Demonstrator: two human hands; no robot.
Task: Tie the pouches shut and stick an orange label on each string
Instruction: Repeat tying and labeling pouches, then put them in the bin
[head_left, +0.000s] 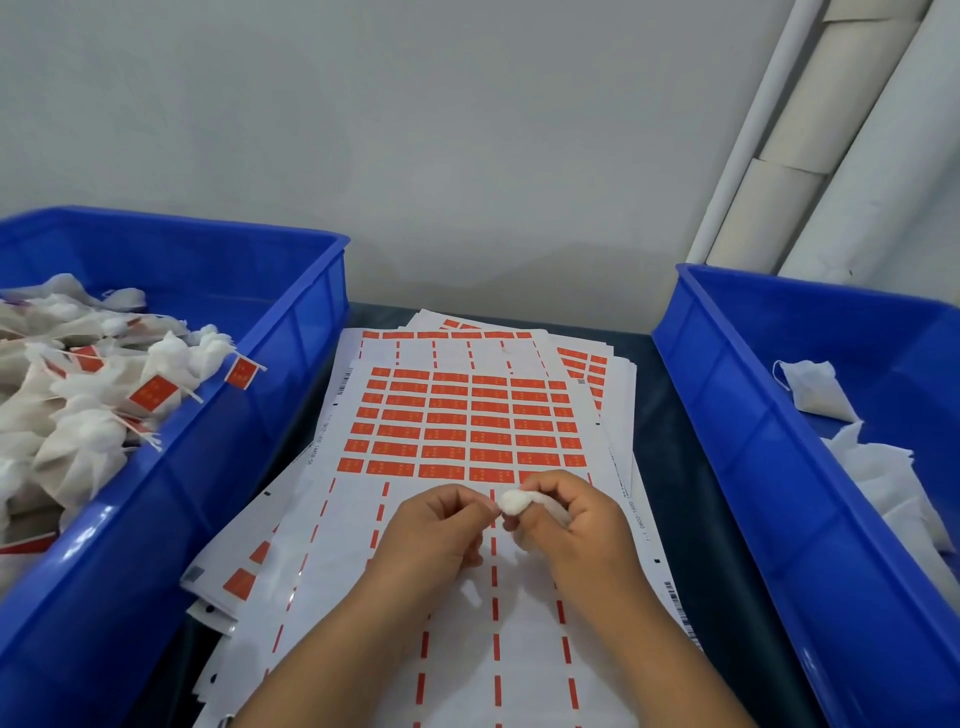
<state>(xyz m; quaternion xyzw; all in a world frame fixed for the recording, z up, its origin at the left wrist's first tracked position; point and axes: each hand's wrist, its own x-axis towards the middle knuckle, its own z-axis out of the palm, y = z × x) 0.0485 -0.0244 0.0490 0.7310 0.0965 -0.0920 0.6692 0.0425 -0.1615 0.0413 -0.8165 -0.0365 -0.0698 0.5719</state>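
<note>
A small white pouch (511, 501) is held above the label sheets, its bunched top poking out between my hands. My right hand (566, 525) grips the pouch body, which is mostly hidden in the fist. My left hand (441, 525) pinches at the pouch's neck with thumb and fingertips; the string itself is too thin to make out. Under both hands lies a white sheet of orange labels (467, 421), several rows still full, the near rows peeled.
A blue bin (291, 332) on the left holds several tied pouches with orange labels (150, 392). A blue bin (727, 395) on the right holds untied white pouches (815, 387). More label sheets are stacked underneath. White tubes lean at the back right.
</note>
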